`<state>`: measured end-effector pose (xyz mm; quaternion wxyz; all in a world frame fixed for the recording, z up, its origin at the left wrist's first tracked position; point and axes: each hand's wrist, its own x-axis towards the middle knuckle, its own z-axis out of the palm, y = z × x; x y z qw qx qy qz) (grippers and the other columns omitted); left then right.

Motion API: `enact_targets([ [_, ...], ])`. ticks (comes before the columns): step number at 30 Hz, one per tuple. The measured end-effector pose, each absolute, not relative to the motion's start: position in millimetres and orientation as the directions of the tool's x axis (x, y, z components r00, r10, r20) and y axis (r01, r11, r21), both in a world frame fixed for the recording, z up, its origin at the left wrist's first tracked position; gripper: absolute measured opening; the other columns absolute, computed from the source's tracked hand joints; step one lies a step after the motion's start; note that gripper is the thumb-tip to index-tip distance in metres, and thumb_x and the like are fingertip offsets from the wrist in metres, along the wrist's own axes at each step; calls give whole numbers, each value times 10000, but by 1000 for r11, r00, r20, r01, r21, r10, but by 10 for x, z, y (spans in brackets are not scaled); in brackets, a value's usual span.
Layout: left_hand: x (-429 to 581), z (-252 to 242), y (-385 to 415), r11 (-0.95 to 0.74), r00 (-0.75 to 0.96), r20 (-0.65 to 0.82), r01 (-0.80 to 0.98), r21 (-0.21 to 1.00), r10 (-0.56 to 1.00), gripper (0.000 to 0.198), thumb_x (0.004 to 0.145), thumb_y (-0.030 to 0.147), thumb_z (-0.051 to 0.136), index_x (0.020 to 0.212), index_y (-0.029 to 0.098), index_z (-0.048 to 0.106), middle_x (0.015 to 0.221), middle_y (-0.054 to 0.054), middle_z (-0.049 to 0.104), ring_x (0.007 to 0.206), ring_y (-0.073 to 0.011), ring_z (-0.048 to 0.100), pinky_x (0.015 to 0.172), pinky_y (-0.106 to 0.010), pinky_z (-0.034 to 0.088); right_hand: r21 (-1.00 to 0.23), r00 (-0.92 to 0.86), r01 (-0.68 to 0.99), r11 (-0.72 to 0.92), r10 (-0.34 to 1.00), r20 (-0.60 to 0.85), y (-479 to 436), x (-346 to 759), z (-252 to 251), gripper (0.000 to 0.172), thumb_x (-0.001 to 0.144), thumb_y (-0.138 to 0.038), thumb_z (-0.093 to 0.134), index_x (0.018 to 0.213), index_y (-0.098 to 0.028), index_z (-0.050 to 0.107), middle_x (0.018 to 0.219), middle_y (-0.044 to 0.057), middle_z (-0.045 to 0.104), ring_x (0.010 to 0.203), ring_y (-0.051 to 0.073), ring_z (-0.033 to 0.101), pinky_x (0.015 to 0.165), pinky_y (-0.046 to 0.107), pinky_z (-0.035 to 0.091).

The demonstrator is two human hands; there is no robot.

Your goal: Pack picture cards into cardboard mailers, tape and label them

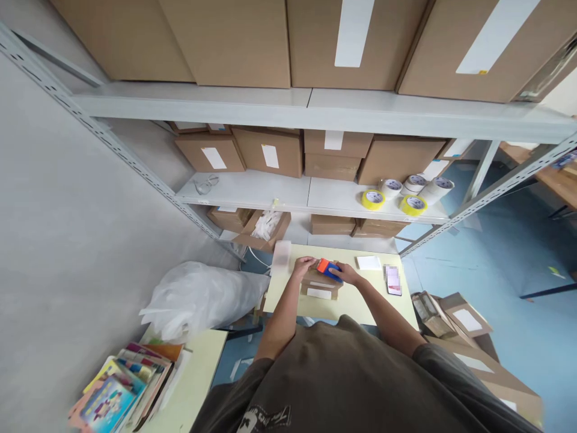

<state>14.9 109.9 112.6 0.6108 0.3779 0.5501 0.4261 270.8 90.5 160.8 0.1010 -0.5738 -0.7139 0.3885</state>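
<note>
A blue and orange tape dispenser (330, 270) is gripped in my right hand (347, 273), its orange end turned to the left. At that end my left hand (305, 265) has its fingers pinched together; what they hold, perhaps the tape's end, is too small to make out. Beneath both hands lies a cardboard box (321, 287) with white labels on its near side. The box rests on a pale yellow table (360, 308).
Right of the box are a white card (368, 263) and a phone (393, 280). A shelf (270, 189) with cartons and tape rolls (373, 199) rises behind. Left stand a plastic bag (198, 297) and a book pile (117, 391); cartons (469, 322) lie on the right.
</note>
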Motion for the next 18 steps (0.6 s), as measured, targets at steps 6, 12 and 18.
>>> enact_targets([
  [6, 165, 1082, 1042, 357, -110, -360, -47, 933, 926, 476, 656, 569, 864, 839, 133, 807, 734, -80, 732, 684, -170, 636, 635, -274, 485, -656, -308, 755, 26, 897, -318, 924, 2711, 1640, 474, 959, -665, 576, 1000, -218, 730, 957, 84, 787, 897, 261, 714, 779, 313, 521],
  [12, 295, 1054, 994, 417, -251, -414, -43, 908, 875, 493, 709, 558, 848, 952, 129, 849, 713, -92, 753, 747, -227, 704, 638, -301, 537, -664, -343, 747, 38, 877, -336, 1005, 2731, 1714, 535, 897, -751, 614, 894, -227, 721, 890, 69, 773, 842, 243, 694, 720, 293, 497],
  [18, 9, 1081, 1096, 421, -396, -385, 4, 907, 834, 380, 770, 473, 790, 941, 140, 855, 694, -84, 752, 767, -227, 719, 651, -287, 556, -634, -309, 773, -7, 869, -387, 1032, 2852, 1727, 573, 861, -780, 651, 874, -212, 728, 882, 74, 774, 812, 231, 694, 700, 283, 495],
])
